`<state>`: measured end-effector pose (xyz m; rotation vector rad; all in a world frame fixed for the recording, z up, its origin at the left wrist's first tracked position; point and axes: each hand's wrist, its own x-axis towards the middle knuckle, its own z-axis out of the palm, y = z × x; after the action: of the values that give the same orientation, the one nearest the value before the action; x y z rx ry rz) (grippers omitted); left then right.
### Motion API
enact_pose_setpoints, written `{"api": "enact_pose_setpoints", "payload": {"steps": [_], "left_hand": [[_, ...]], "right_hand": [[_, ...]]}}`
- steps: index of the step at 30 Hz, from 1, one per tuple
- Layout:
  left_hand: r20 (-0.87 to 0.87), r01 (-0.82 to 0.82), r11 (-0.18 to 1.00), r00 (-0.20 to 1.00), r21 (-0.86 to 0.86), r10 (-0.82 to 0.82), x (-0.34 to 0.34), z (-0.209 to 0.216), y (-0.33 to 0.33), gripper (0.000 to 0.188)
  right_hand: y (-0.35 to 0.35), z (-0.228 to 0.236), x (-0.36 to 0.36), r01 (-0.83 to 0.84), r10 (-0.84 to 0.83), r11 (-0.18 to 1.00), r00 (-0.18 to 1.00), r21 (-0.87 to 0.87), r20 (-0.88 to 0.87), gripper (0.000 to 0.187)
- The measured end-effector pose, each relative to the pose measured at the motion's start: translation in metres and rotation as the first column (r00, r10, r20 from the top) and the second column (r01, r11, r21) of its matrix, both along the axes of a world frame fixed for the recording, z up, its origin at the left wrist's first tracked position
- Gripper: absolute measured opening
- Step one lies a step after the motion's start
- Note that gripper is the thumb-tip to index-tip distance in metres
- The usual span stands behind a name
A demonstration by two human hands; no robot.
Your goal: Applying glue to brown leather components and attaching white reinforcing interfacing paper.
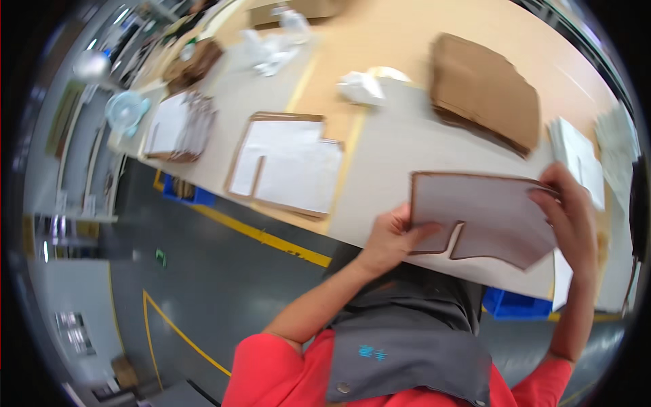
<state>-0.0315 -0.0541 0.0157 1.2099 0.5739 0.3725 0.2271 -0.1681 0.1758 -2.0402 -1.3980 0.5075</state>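
Observation:
Between my hands is a flat panel (481,210) with a greyish face, thin brown edges and a narrow slot cut into its near edge. It is held tilted over the near side of the table. My left hand (400,237) pinches its left edge, thumb on top. At its far right corner, my right hand (566,203) grips the edge between thumb and fingers. To the left, a similar slotted panel (291,159) with a white face and brown border lies flat on the table. Beyond the held panel sits a stack of brown panels (485,88).
White sheets (576,159) are piled at the right. Crumpled white paper (363,88) lies mid-table. A stack of white-faced panels (176,129) and a pale blue fan (127,110) stand at the left end. Blue bins (519,304) sit below the table edge (278,214).

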Motion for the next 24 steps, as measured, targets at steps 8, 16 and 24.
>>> {"api": "enact_pose_setpoints", "payload": {"steps": [8, 16, 24], "left_hand": [[-0.191, -0.501, 0.834, 0.817, 0.229, 0.544, -0.155, 0.076, 0.096, 0.033], [-0.453, -0.220, 0.643, 0.546, 0.734, 0.705, -0.233, 0.017, 0.211, 0.056], [-0.226, -0.056, 0.306, 0.550, 0.950, 0.804, -0.179, 0.036, 0.195, 0.035]], "right_hand": [[0.158, -0.029, -0.100, -0.345, 0.304, 0.938, 0.861, -0.032, -0.407, 0.021], [0.250, -0.139, -0.141, -0.347, 0.355, 0.896, 0.934, 0.277, 0.022, 0.043], [0.162, -0.131, 0.026, -0.145, -0.075, 0.935, 0.813, 0.324, 0.578, 0.015]]}}
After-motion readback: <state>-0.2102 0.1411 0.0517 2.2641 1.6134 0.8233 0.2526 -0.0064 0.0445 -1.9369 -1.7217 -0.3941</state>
